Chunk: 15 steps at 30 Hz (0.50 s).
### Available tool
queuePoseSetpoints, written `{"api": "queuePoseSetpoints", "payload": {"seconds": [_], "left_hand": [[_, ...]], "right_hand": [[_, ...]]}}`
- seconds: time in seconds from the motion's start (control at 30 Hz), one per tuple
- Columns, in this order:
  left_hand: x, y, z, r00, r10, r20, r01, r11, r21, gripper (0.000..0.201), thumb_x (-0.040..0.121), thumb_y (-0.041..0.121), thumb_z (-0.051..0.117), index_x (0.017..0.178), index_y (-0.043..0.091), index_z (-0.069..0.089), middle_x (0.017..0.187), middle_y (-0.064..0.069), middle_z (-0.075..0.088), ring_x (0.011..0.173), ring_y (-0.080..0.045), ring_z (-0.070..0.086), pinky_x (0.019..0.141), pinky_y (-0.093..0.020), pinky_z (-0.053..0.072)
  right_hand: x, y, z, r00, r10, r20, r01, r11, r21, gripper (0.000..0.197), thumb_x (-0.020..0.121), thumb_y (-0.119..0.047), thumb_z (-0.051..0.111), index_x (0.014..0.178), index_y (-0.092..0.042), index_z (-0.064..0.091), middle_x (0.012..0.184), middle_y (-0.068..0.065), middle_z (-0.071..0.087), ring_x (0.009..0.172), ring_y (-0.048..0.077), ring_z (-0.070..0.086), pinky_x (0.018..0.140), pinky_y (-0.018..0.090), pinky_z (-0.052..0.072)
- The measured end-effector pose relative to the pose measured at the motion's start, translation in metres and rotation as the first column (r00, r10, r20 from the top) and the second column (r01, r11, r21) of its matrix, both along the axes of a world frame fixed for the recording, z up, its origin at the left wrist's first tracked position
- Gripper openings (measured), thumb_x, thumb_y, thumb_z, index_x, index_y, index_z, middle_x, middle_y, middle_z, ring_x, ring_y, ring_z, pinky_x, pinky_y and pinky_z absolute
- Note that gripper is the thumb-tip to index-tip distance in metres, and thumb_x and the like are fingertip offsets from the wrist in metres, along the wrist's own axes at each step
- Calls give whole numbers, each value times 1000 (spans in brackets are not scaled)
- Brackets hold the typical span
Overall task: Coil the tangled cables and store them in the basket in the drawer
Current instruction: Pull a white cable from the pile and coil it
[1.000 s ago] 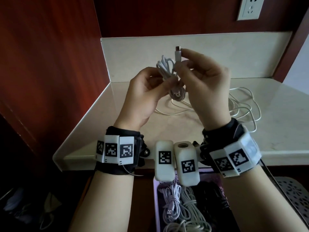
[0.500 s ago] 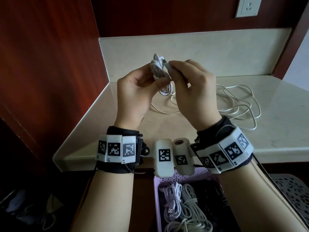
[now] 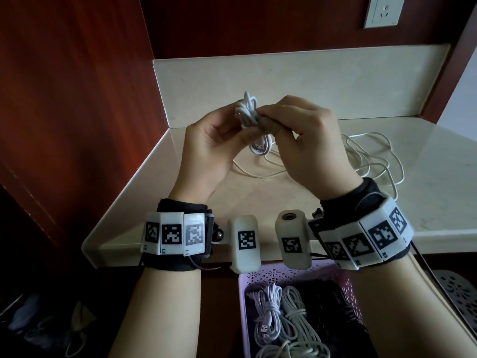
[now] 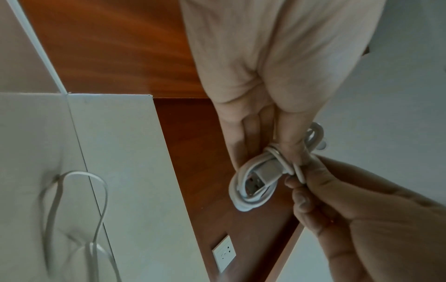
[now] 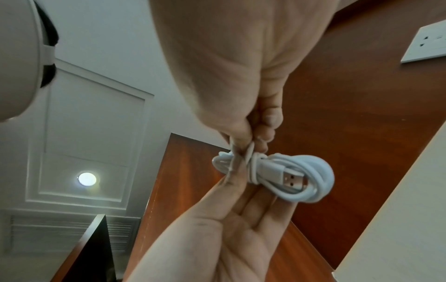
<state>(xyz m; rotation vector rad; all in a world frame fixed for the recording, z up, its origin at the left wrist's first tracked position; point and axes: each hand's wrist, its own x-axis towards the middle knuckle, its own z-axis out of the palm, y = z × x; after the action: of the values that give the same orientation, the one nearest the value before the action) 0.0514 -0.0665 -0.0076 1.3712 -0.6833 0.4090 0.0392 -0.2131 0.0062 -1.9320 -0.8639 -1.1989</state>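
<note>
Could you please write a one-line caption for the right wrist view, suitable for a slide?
Both hands finish a coiled white USB cable: the right hand pinches its wrapped middle, the left hand supports it.

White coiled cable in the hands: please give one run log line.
white coiled USB cable: wrapped, held above counter | left hand: grips | right hand: pinches wrap | purple plastic basket: awaiting

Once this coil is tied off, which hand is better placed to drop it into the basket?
Left, probably. The left hand grips the coiled cable, while the right hand only pinches its wrap. The basket lies below both.
</note>
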Motion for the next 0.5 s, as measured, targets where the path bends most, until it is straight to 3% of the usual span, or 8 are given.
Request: {"api": "queuePoseSetpoints", "payload": {"seconds": [0.1, 0.17, 0.3, 0.37, 0.43, 0.5], "left_hand": [[-3, -1, 0, 999, 2, 33, -5, 998, 64, 20, 90, -4, 58, 108, 4, 62, 95, -6, 68, 93, -16, 66, 86, -29, 51], [-6, -3, 0, 999, 9, 46, -13, 995, 98, 14, 96, 8, 53, 106, 9, 62, 96, -5, 68, 93, -17, 66, 87, -35, 53], [-4, -8, -2, 999, 47, -25, -45, 997, 65, 29, 98, 21, 51, 119, 3, 56, 110, -15, 64, 97, -27, 67, 91, -54, 51], [-3, -7, -2, 997, 53, -49, -50, 997, 55, 29, 98, 20, 51, 121, 3, 55, 107, -8, 66, 98, -21, 67, 90, -50, 52], [-3, -6, -2, 997, 57, -60, -54, 997, 48, 28, 97, 16, 51, 125, 10, 55, 104, -1, 65, 98, -15, 67, 86, -38, 54], [-3, -6, -2, 996, 55, -65, -53, 998, 22, 30, 97, 11, 52, 126, 13, 54, 105, -1, 63, 95, -13, 67, 82, -33, 54]], "right_hand": [[-2, 1, 1, 999, -41, 18, 40, 999, 29, 14, 83, 9, 60, 88, 3, 72, 69, 14, 59, 61, 19, 50, 55, 23, 38], [-3, 1, 2, 997, -72, 10, 72, 997, 16, 15, 80, 12, 60, 83, 4, 72, 67, 14, 58, 58, 23, 51, 52, 29, 40], [-4, 4, 3, 994, -103, -45, 101, 994, -45, 19, 85, 4, 53, 90, 4, 71, 71, 16, 56, 58, 28, 53, 51, 39, 43], [-5, 5, 2, 994, -79, -73, 72, 993, -96, 22, 88, 1, 50, 98, 5, 69, 75, 17, 54, 60, 28, 52, 55, 39, 43], [-5, 4, 1, 993, -41, -114, 27, 992, -123, 24, 87, 4, 48, 101, 6, 68, 78, 17, 53, 61, 26, 51, 56, 30, 40], [-4, 3, 1, 988, -34, -149, 19, 995, -101, 20, 85, 4, 50, 91, 6, 69, 75, 15, 53, 61, 24, 50, 56, 26, 37]]}}
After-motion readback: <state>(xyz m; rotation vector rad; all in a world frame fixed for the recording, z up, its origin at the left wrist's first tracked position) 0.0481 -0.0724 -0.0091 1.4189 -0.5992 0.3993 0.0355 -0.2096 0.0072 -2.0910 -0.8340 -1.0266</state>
